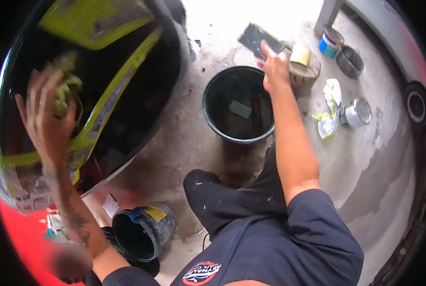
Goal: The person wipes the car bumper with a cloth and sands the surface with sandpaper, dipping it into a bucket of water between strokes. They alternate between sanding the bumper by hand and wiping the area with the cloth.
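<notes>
My left hand [48, 112] is closed round a crumpled yellow-green cloth [67, 95] against a dark, glossy curved panel [141, 109]. Yellow-green masking tape [120, 78] and paper edge the panel around that hand. On the other side, my right hand [276, 64] grips a dark flat rectangular sheet [260, 40], held above the floor near the rim of a dark round bucket [213, 121]. Inside the bucket lies a small pale green rectangular piece [240, 109]. A roll of yellowish tape [300, 55] rests on a round block [306, 71] beside my right hand.
A tilted bucket [163, 224] with a blue cloth [136, 214] stands at the lower left. To the right are a blue-and-white tub [328, 45], a dark bowl [350, 62], a metal can [358, 112] and crumpled wrapping [328, 126]. A wheel [416, 103] is at the right edge.
</notes>
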A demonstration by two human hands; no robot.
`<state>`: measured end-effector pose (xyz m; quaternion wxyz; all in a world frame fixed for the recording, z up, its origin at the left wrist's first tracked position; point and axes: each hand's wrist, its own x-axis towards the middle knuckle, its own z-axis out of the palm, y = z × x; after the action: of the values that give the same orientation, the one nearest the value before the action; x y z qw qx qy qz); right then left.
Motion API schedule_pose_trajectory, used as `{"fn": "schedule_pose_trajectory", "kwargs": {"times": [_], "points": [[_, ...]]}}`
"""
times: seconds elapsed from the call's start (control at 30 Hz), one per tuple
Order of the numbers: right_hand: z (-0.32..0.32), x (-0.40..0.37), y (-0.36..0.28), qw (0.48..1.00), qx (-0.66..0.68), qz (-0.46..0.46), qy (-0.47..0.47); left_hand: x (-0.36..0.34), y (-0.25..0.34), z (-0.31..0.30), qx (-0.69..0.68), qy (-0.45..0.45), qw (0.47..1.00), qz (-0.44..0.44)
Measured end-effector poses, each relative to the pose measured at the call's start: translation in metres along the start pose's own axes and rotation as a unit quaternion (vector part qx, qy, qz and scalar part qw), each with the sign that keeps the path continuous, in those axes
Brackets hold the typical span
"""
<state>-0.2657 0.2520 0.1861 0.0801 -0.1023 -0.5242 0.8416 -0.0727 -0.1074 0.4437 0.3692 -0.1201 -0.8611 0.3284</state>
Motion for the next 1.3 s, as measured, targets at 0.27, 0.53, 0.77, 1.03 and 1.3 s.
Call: {"fn": "schedule_pose_trajectory", "kwargs": {"times": [0.27,0.53,0.77,1.03,1.3], "points": [[-0.041,0.005,-0.068,0.993,-0.002,-0.114,0.028,0.018,0.300,0.121,-0.460,-0.322,0.824,0.080],[-0.048,0.004,-0.074,0.986,-0.070,-0.154,-0.007,-0.051,0.568,0.338,-0.395,-0.670,0.604,0.172],[-0.050,0.019,-0.067,0.985,-0.125,-0.120,-0.008,-0.139,0.586,0.341,-0.355,-0.619,0.618,0.331],[-0.026,0.025,-0.059,0.999,0.027,-0.032,-0.030,0.063,0.343,0.176,-0.423,-0.479,0.744,0.195],[0.037,0.002,0.016,0.958,-0.174,-0.115,-0.195,0.158,0.141,0.119,-0.159,-0.259,0.938,0.168]]}}
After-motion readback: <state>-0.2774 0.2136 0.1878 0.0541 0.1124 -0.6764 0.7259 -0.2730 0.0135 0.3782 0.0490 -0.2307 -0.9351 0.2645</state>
